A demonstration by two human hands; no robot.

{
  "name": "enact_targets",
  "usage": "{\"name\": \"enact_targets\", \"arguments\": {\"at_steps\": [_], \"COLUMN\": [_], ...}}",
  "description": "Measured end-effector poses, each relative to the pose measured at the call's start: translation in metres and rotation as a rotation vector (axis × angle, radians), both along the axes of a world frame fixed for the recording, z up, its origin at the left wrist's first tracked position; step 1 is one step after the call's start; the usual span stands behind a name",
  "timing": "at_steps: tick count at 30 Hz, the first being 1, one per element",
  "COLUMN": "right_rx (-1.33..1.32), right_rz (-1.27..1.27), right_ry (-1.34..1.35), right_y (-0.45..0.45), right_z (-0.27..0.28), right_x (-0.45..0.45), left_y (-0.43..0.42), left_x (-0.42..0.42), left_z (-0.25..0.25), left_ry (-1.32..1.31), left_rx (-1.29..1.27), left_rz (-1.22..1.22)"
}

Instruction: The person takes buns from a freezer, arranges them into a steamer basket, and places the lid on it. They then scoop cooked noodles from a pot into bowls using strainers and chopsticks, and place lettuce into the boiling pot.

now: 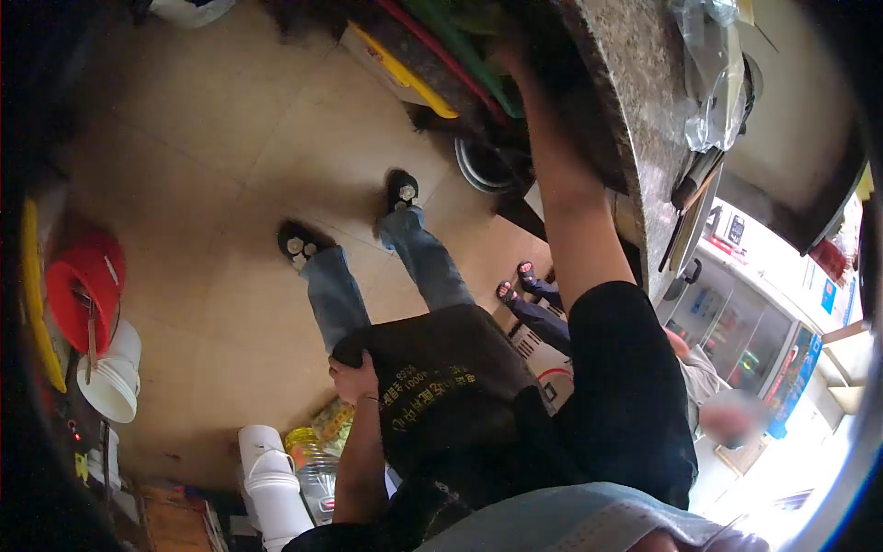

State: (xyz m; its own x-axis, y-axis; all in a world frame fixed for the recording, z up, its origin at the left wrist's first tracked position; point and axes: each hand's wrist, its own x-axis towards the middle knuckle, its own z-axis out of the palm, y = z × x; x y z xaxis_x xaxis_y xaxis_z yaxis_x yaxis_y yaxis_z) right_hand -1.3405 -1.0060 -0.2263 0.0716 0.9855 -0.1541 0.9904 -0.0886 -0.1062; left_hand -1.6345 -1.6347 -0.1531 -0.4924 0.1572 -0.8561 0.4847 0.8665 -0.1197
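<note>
My left hand (354,377) is at the lower corner of my dark apron (451,377), which has yellow printing. Its fingers are curled at the apron's edge. On the right side, my bare right arm stretches away under the speckled counter (625,101). My right hand (506,60) is dim and blurred beside a green crate (460,55), and its fingers and anything in them cannot be made out. A red edge and a yellow-rimmed box (400,74) lie alongside the green crate.
A round metal pan (487,166) is on the floor below the counter. Another person's sandalled feet (515,283) show at the right, near a glass-door fridge (731,331). At left are a red bucket (87,285) and white buckets (271,488). Plastic bags (713,83) lie on the counter.
</note>
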Motion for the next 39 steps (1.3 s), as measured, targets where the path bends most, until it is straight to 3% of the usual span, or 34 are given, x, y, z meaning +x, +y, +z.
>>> {"name": "enact_targets", "arguments": {"at_steps": [8, 13, 19, 24, 28, 30, 31, 34, 35, 38, 39], "right_rx": [-0.03, 0.366, 0.597, 0.183, -0.37, -0.483, -0.509, -0.63, -0.722, -0.592, -0.6], "right_rz": [-0.232, -0.419, -0.579, -0.81, -0.782, -0.757, -0.802, -0.795, -0.736, -0.695, -0.767], "right_ry": [0.076, 0.144, 0.651, 1.24, 1.423, 1.324, 1.335, 1.298, 1.234, 1.397, 1.507], "right_y": [-0.008, -0.038, -0.086, -0.166, -0.256, -0.309, -0.325, -0.354, -0.359, -0.358, -0.354], "right_z": [0.022, 0.046, 0.086, 0.147, 0.211, 0.209, 0.234, 0.3, 0.321, 0.39, 0.412], "right_x": [0.119, 0.065, 0.009, -0.056, -0.118, -0.11, -0.12, -0.1, -0.084, -0.037, -0.019], "left_y": [-0.003, 0.008, 0.009, 0.015, 0.009, 0.0, -0.012, -0.019, -0.016, -0.009, 0.033], "left_x": [0.004, 0.005, 0.002, 0.002, -0.009, -0.011, -0.011, -0.016, -0.014, 0.002, 0.02], "left_z": [-0.002, 0.003, -0.002, -0.005, 0.003, 0.013, 0.017, 0.048, 0.067, 0.073, 0.101], "left_ry": [-0.005, -0.017, -0.006, 0.031, -0.031, -0.058, -0.056, -0.245, -0.261, -0.227, -0.349], "left_rx": [0.019, -0.01, 0.005, -0.008, 0.115, 0.139, 0.303, 0.23, 0.325, 0.321, 0.488], "left_rz": [0.001, -0.012, -0.016, -0.016, 0.055, 0.047, 0.037, 0.18, 0.226, 0.185, 0.322]}}
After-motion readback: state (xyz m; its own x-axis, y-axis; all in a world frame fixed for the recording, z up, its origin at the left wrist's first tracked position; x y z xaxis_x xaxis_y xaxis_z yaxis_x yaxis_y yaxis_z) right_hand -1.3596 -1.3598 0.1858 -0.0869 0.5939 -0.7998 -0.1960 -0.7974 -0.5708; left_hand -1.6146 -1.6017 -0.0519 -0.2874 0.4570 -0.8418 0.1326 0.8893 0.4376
